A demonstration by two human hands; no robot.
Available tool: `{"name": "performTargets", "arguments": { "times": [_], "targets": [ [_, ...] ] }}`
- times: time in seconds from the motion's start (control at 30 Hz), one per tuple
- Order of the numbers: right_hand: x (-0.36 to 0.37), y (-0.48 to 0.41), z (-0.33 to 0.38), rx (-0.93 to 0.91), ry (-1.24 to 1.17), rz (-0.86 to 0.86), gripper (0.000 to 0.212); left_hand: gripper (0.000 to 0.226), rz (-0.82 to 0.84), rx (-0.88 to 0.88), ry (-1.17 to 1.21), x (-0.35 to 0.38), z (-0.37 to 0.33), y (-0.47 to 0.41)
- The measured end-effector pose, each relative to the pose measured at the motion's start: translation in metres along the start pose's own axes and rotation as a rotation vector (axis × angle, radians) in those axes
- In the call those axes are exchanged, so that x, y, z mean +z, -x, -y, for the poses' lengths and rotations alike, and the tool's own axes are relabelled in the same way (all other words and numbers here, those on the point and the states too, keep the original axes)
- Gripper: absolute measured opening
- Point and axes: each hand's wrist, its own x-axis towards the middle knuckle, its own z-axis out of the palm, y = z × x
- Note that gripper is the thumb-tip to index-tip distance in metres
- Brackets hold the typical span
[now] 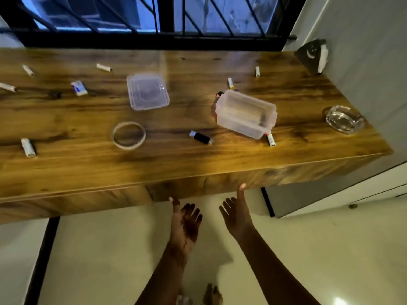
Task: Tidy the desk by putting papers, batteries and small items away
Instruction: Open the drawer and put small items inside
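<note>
Pale floor tiles [105, 249] lie beneath the two hands, and neither hand holds anything. The left hand [187, 219] and the right hand [236, 213] reach forward side by side, near each other but apart, with fingers straight and spread. Their longest fingertips come up to the wooden drawer fronts [180, 190] under the desk edge; whether they touch the wood cannot be told.

Above the hands spreads the brown, dark-grained desk [308, 95]. Closest beyond the fingertips lies a small black stick with a silver end [200, 137]. Just right of it a white battery [270, 139] touches the near corner of a clear plastic box [245, 114], which stands open and tilted. A small red and black item [219, 94] shows at the box's far left corner, and two more batteries [230, 83] lie beyond it.

Ahead and left of the left hand sit a ring of tape [128, 135] and, farther back, the box's clear lid [147, 91], lying flat. Farther left are a blue and white packet [79, 88] and several white cylinders [28, 147], scattered well apart.

Far to the right of the right hand a glass ashtray [343, 119] sits by the grey wall [363, 51]. Behind the desk runs a window with black bars [132, 16], blue light beyond it.
</note>
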Motion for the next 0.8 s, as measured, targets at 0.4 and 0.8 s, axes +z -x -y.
{"name": "performTargets", "arguments": {
  "times": [0.4,0.8],
  "targets": [
    [-0.014,-0.055,0.007,-0.02,-0.089,0.136,0.089,0.108,0.002,0.07,0.285,0.006,0.005,-0.067],
    [-0.038,-0.032,-0.006,0.01,0.041,0.126,0.08,0.097,0.011,0.043,0.241,-0.013,0.023,-0.045]
  ]
}}
